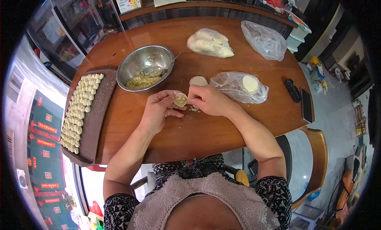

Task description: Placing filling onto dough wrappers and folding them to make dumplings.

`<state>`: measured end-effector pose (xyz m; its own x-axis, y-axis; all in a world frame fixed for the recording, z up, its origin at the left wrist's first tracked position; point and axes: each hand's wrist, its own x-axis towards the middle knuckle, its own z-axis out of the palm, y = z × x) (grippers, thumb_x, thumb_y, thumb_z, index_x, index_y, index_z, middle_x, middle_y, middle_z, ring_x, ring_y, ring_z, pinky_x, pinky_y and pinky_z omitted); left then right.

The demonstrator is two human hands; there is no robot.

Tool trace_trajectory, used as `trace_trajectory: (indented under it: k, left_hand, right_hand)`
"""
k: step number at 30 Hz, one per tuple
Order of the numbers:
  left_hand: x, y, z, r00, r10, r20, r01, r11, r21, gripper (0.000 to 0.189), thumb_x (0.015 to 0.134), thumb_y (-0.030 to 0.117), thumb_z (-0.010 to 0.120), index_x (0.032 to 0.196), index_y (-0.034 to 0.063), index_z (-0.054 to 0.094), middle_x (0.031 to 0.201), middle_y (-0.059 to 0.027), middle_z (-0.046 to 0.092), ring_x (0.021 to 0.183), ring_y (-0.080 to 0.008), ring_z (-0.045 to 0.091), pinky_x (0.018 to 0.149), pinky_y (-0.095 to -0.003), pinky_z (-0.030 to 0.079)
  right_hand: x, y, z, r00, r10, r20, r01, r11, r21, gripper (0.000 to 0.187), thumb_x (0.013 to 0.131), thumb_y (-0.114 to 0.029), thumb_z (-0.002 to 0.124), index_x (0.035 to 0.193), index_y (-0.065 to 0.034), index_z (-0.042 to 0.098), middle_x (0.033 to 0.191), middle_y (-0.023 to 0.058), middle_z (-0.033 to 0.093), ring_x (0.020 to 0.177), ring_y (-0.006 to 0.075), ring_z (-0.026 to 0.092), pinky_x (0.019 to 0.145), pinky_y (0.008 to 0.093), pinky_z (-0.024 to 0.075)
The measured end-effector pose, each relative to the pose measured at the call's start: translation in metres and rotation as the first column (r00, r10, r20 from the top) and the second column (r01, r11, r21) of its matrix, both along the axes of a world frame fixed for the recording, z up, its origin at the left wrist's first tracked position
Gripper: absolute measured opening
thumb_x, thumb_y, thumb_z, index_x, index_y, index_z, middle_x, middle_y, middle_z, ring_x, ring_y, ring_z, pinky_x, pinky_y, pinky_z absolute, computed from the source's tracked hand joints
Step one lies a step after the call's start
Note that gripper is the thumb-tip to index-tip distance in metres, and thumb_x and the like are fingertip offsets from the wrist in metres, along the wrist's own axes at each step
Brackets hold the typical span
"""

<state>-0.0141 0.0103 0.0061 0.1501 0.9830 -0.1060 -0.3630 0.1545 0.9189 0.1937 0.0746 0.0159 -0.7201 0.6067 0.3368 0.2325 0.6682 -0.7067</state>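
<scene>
My left hand (160,106) holds a round dough wrapper (180,100) with chopped filling in it. The fingertips of my right hand (205,99) pinch the wrapper's right edge. Just behind my right hand a flat dough wrapper (198,81) lies on the wooden table. A steel bowl (145,51) holds chopped filling and a metal utensil, behind my left hand. To the right, a stack of round wrappers (250,83) rests on a clear plastic bag (229,84). Rows of small filled dumplings (78,114) cover the left part of a dark tray (99,117).
At the back of the wooden table (178,140) lie a bag of pale dough pieces (209,43) and a crumpled clear bag (264,40). A phone (306,105) and a black object (293,90) lie at the right edge. A chair (318,158) stands at the right.
</scene>
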Motion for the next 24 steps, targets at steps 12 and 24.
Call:
trace_trajectory:
  k: [12, 24]
  left_hand:
    - [0.0028, -0.0016, 0.0014, 1.0, 0.018, -0.001, -0.018, 1.0, 0.006, 0.02, 0.096, 0.006, 0.052, 0.108, -0.0081, 0.061, 0.096, -0.018, 0.069, 0.075, -0.0261, 0.071, 0.06, -0.0308, 0.061]
    - [0.0082, -0.0051, 0.0038, 0.996, 0.059, -0.06, -0.057, 0.998, 0.037, 0.011, 0.092, 0.005, 0.062, 0.098, -0.004, 0.062, 0.088, -0.0146, 0.069, 0.068, -0.0207, 0.07, 0.056, -0.0284, 0.059]
  right_hand:
    - [-0.0012, 0.0001, -0.0065, 1.0, 0.0, 0.016, 0.001, 1.0, -0.029, 0.013, 0.086, -0.013, 0.065, 0.086, -0.0016, 0.058, 0.074, 0.0166, 0.065, 0.07, 0.0316, 0.064, 0.062, 0.0398, 0.0485]
    - [-0.0015, -0.0013, -0.0074, 0.999, 0.01, 0.048, -0.011, 1.0, 0.012, 0.012, 0.087, -0.013, 0.065, 0.086, -0.0022, 0.059, 0.073, 0.0119, 0.065, 0.068, 0.0239, 0.063, 0.061, 0.0362, 0.0485]
